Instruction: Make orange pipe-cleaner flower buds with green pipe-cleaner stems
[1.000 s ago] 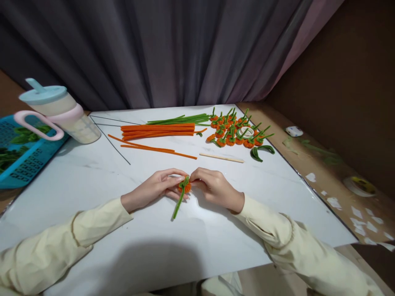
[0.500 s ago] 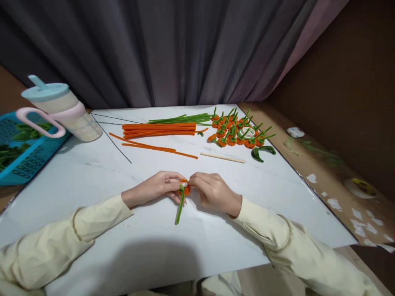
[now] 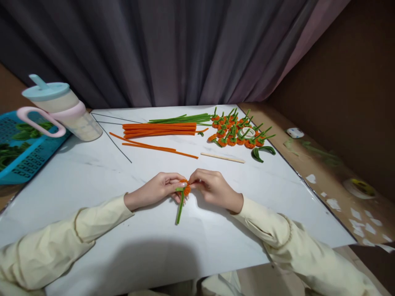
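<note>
Between the thumb and fingers of my left hand [image 3: 157, 191] is a small orange pipe-cleaner pumpkin [image 3: 187, 190]. A green pipe-cleaner stem [image 3: 179, 210] hangs from it toward me, its upper end under my left thumb. My right hand [image 3: 217, 190] pinches the pumpkin's right edge with thumb and forefinger; what exactly lies between these fingertips is too small to see. Beyond my hands are a bundle of orange pipe cleaners [image 3: 159, 129], a few loose orange ones [image 3: 148, 146] and green pipe cleaners [image 3: 182, 119]. Several finished pumpkins [image 3: 232, 140] with green stems stand at the back right.
A tumbler [image 3: 72, 115] with a handle stands at the back left, beside a blue basket [image 3: 31, 162] of green pieces. A wooden stick [image 3: 222, 158], dark wires [image 3: 112, 142], curled green pieces [image 3: 256, 155] and a white ring [image 3: 247, 132] lie on the white tabletop [image 3: 148, 246]. Paper scraps [image 3: 333, 204] lie right.
The pumpkin has turned slightly in my fingers, so more of its orange side and green top shows. My right hand has lifted a little; the things on the table have stayed put.
</note>
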Motion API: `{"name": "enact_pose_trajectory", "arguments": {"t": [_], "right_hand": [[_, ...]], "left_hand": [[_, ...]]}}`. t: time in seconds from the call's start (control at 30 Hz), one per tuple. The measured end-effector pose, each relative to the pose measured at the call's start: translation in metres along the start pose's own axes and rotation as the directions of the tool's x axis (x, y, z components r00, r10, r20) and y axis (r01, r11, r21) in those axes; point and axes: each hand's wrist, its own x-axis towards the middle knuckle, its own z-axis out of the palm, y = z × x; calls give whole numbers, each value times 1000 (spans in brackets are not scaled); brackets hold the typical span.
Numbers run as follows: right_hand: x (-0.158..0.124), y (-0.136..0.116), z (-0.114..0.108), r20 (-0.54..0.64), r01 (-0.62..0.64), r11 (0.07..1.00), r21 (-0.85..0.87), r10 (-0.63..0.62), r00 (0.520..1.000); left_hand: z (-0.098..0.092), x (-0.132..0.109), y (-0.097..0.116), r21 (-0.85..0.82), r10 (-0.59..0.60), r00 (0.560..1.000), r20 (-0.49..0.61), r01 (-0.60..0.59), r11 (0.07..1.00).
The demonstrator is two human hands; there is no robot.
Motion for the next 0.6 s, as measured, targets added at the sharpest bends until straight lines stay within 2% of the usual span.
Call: {"name": "enact_pose_trajectory", "arguments": {"t": [0.2, 0.37, 0.6], "right_hand": [[1, -1, -1, 20, 12, 1000, 24, -13, 1000], [2, -1, -2, 9, -20, 998, 57, 19, 1000], [2, 0, -2, 13, -20, 998, 52, 19, 1000]], "left_hand": [[-4, -1, -1, 35, -13, 999, 47, 11, 999], [-5, -1, -1, -8, 10, 1000, 14, -9, 1000], [-5, -2, 2, 10, -33, 999, 30, 33, 999]]}}
